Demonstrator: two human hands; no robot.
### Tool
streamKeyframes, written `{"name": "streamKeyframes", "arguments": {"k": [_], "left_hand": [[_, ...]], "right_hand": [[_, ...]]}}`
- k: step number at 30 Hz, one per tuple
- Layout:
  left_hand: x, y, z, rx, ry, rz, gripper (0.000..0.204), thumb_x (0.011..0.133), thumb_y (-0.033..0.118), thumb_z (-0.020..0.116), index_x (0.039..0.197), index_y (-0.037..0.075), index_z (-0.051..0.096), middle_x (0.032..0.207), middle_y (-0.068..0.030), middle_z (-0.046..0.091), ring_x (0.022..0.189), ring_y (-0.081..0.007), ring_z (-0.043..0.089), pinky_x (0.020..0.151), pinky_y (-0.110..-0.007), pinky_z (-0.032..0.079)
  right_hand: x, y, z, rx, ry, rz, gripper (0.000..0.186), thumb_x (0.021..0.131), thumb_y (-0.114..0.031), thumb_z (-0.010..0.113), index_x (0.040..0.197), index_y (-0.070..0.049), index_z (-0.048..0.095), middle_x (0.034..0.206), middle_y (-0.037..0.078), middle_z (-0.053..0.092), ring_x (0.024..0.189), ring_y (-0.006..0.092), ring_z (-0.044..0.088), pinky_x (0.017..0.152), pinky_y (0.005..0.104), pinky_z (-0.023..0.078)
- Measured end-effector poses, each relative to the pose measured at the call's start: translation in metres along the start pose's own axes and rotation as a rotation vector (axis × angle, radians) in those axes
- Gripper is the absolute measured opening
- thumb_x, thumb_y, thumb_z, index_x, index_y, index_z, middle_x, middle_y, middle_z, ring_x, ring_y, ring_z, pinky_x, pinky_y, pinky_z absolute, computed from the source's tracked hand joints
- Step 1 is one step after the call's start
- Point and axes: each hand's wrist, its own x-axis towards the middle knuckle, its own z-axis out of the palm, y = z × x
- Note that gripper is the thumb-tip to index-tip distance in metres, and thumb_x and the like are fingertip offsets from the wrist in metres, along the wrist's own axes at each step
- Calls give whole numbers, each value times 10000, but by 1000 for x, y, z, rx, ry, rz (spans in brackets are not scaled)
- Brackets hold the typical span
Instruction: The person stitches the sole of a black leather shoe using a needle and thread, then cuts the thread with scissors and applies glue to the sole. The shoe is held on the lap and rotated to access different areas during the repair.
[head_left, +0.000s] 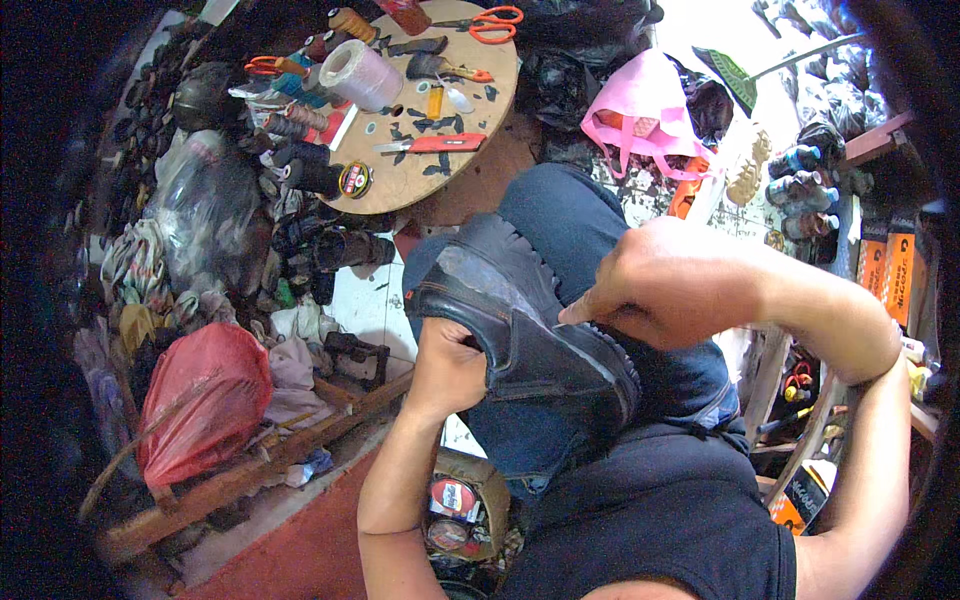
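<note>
1. At far left, see a clear plastic bag (200, 215) bulging among dark piled things, and lower down a red plastic bag (205, 400) just beside a wooden beam (260, 463).
2. Toward upper middle, find a round wooden surface (478, 115) bearing a large pale spool (362, 78), a red-handled knife (450, 143) and orange-handled scissors (478, 22).
3. With the left hand (447, 370), grips the black shoe (540, 360) at its ankle opening, fingers bent closed on the rim and partly hidden inside.
4. Across the lap, has the black shoe tilted on its side over blue jeans (560, 205), sole toward the right.
5. Higher up, beyond the knees, see a pink bag (640, 110).
6. With the right hand (665, 285), curls most fingers inward and points the index at the shoe's side, near the sole; cannot tell whether anything thin is pinched there.
7. Farther right, find bottles (803, 188) in a row, then orange boxes (898, 275).
</note>
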Motion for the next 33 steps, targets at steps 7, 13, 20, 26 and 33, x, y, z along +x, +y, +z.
{"name": "streamKeyframes", "arguments": {"k": [7, 13, 20, 26, 33], "left_hand": [[0, 1, 7, 74, 44, 61, 178, 776, 5, 861, 924, 25, 765, 967, -5, 757, 909, -100, 681, 828, -290, 548], [3, -1, 8, 182, 84, 86, 82, 789, 13, 827, 813, 41, 754, 794, 64, 692, 740, -28, 590, 661, -234, 470], [4, -3, 11, 215, 100, -9, 120, 816, 87, 868, 838, 20, 771, 867, 21, 731, 799, -69, 622, 729, -278, 507], [2, 9, 12, 186, 20, 52, 109, 820, 62, 859, 862, 19, 768, 819, 70, 697, 745, -27, 572, 670, -238, 470], [1, 8, -2, 427, -156, 53, 142, 803, -32, 736, 938, -13, 770, 819, -145, 731, 820, -109, 691, 786, -306, 546]], "right_hand": [[15, -15, -12, -294, -175, -63, 185, 894, -152, 664, 1061, -97, 723, 804, 171, 735, 807, 385, 754, 678, 494, 606], [17, -25, -1, -414, -44, -148, 165, 898, -141, 662, 1043, -71, 700, 775, 144, 735, 790, 339, 773, 637, 457, 616], [28, -34, 20, -449, 9, -94, 145, 916, -178, 638, 960, -73, 728, 798, 128, 757, 788, 343, 775, 635, 454, 614], [13, -22, 15, -465, -56, -98, 224, 936, -168, 610, 1135, -66, 593, 820, 141, 721, 746, 362, 760, 588, 497, 585], [6, -14, 38, -383, 65, 103, 226, 979, -234, 601, 1096, -44, 569, 804, 139, 692, 781, 378, 734, 656, 490, 564]]}}
